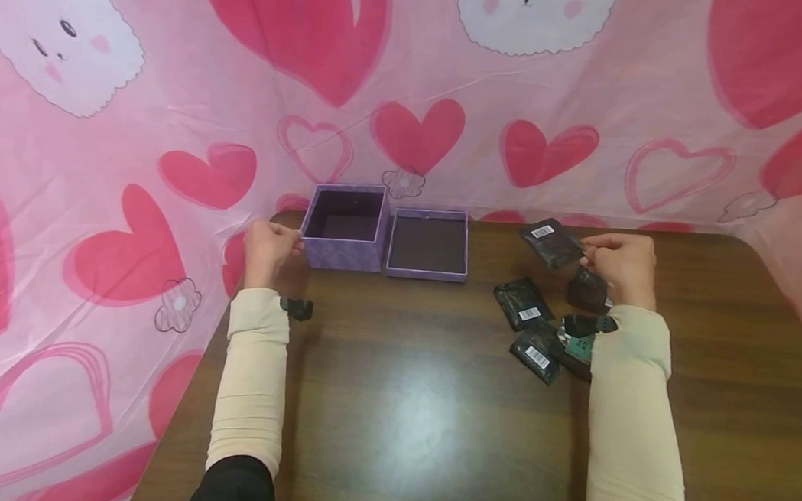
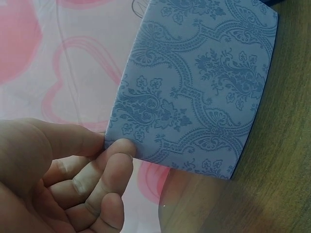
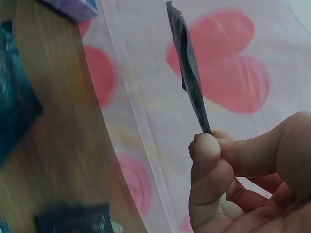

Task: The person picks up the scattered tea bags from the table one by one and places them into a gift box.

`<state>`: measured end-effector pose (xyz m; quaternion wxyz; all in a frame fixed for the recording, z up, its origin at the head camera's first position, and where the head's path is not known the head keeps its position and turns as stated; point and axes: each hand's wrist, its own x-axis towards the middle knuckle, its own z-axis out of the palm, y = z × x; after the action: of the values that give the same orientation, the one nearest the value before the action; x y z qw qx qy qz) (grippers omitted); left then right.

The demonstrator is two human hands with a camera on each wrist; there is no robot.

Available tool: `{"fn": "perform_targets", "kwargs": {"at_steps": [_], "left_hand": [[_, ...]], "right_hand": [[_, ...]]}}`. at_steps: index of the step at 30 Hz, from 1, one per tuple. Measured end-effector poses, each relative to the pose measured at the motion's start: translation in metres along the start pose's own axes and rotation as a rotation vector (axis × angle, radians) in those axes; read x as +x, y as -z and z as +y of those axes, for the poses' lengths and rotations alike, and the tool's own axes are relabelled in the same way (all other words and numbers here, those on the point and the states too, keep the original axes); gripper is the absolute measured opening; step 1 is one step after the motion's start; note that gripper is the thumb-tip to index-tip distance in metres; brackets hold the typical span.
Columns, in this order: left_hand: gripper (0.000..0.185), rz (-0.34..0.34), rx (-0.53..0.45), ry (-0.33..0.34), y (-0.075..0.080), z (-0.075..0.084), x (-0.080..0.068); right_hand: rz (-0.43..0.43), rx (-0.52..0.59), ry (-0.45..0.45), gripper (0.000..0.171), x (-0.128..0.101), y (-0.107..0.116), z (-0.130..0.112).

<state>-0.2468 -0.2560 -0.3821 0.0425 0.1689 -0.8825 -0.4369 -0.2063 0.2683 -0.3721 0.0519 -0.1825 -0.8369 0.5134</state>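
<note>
My right hand (image 1: 624, 264) pinches a black packet (image 1: 551, 243) with a white barcode label by one edge, raised over the right side of the table. In the right wrist view the packet (image 3: 187, 68) shows edge-on, held between thumb and fingers. At the left, my left hand (image 1: 270, 249) grips the near left corner of a purple patterned box (image 1: 342, 254), which stands upright with its dark inside showing. Thumb and index finger meet at that corner in the left wrist view, on the box's floral side (image 2: 184, 92). The box lid (image 1: 427, 275) lies inside-up just right of the box.
Several more packets lie on the brown table (image 1: 392, 403) near my right forearm: one with a barcode (image 1: 523, 304), another below it (image 1: 535, 356), and a dark packet (image 1: 586, 290) under my right hand. A pink cloth (image 1: 453, 77) with hearts hangs behind the table.
</note>
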Motion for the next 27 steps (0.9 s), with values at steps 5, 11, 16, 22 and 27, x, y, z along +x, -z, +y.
{"fn": "perform_targets", "kwargs": {"at_steps": [5,11,16,22,27], "left_hand": [[0.024,-0.003,-0.038,0.021,-0.001,-0.001,0.0],[0.024,-0.008,-0.073,0.033,0.0,0.001,-0.001],[0.022,0.008,-0.083,0.031,0.001,0.0,0.0],[0.023,0.012,-0.099,0.027,-0.002,-0.003,0.001],[0.022,0.022,-0.114,0.03,-0.004,-0.005,0.003]], "right_hand": [[-0.009,0.075,0.031,0.028,0.005,-0.019,-0.012],[-0.036,0.154,0.056,0.028,0.006,-0.037,-0.023],[-0.058,0.144,0.063,0.027,0.006,-0.05,-0.033],[-0.081,0.192,0.064,0.026,0.008,-0.068,-0.047],[-0.103,0.216,0.068,0.025,0.008,-0.088,-0.06]]}}
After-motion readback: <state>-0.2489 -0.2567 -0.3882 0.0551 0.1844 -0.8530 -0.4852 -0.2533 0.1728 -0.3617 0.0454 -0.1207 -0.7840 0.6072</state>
